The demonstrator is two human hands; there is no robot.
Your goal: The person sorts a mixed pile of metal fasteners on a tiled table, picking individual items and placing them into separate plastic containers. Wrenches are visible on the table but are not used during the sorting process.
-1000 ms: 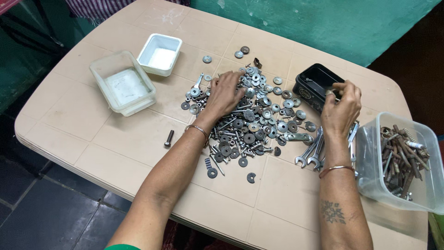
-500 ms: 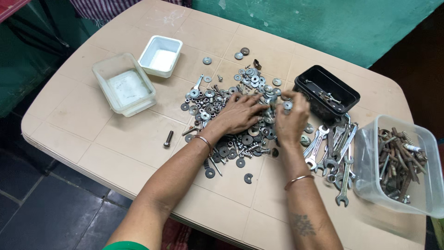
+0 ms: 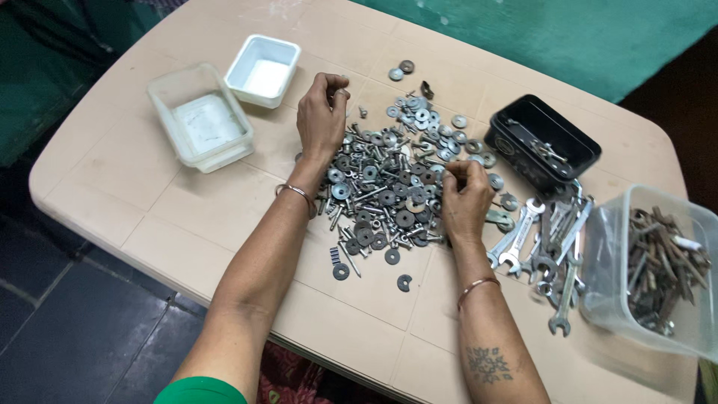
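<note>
2 hands flank washer pile; right touching.

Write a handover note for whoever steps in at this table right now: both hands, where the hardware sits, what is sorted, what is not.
Left hand: closed at the top-left edge of the pile of washers and bolts; what it pinches cannot be made out.
Right hand: fingers curled, resting on the pile's right side.
Containers: white tub and clear tub at left hold no hardware; black tray holds a few small metal parts; clear bin at right holds long rusty pieces.
Spanners lie loose between pile and bin.
Done: little sorted. Left: most of the pile.
</note>
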